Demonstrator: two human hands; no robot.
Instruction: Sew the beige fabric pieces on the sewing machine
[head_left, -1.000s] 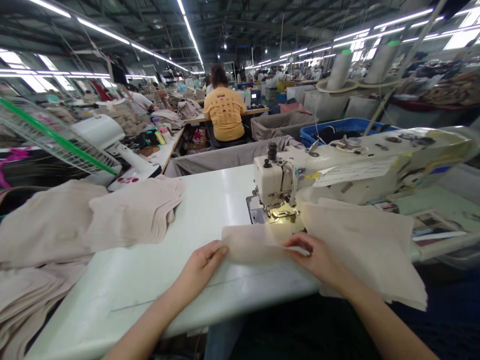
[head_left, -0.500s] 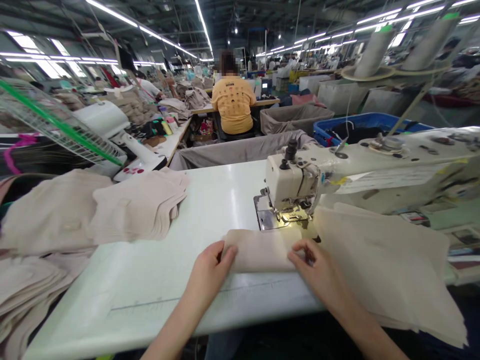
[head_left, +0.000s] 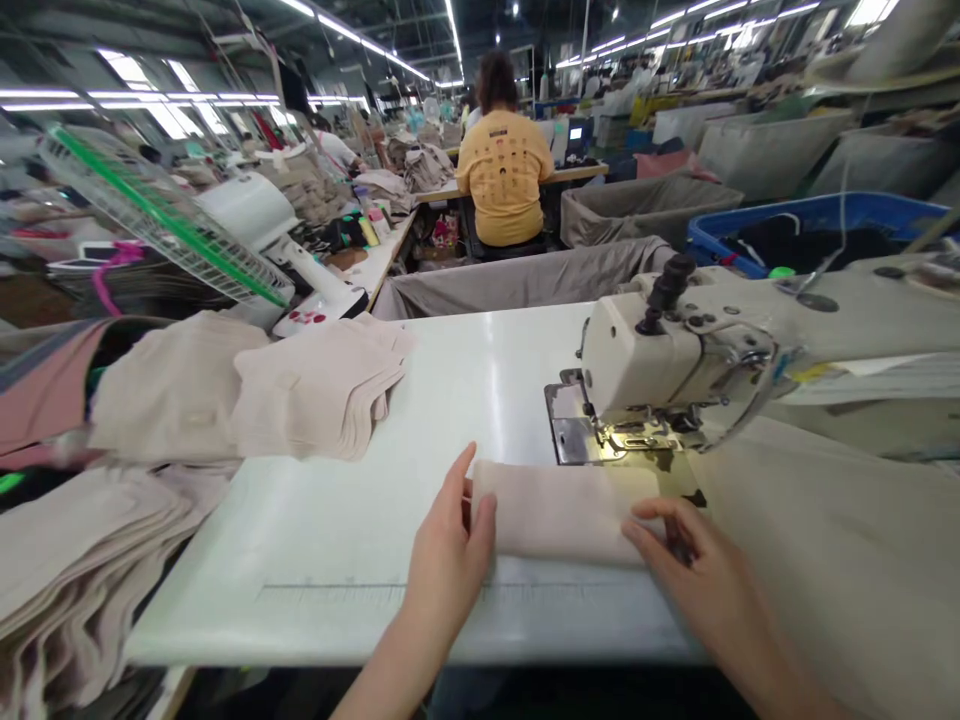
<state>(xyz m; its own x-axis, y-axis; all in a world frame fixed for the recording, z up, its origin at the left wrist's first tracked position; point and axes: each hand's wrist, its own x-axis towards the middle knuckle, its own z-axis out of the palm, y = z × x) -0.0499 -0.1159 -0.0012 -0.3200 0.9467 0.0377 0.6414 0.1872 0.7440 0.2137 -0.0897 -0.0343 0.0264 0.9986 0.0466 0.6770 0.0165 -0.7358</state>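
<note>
Readable text: none, nothing comes through sharp enough to read.
Yellow shirt [head_left: 504, 180], far: there's a small line of print up top, rows of little motifs below, too tiny to make out.
Ruler scale [head_left: 330, 588], near edge of the bench [head_left: 315, 530]: tick marks show, no number legible.
Screen [head_left: 576, 133], far: lit up, and its content is unreadable.

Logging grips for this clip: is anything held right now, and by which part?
The cloth strip: the right hand pinches its right end. The left hand touches its left end; whether it grips cannot be told.
</note>
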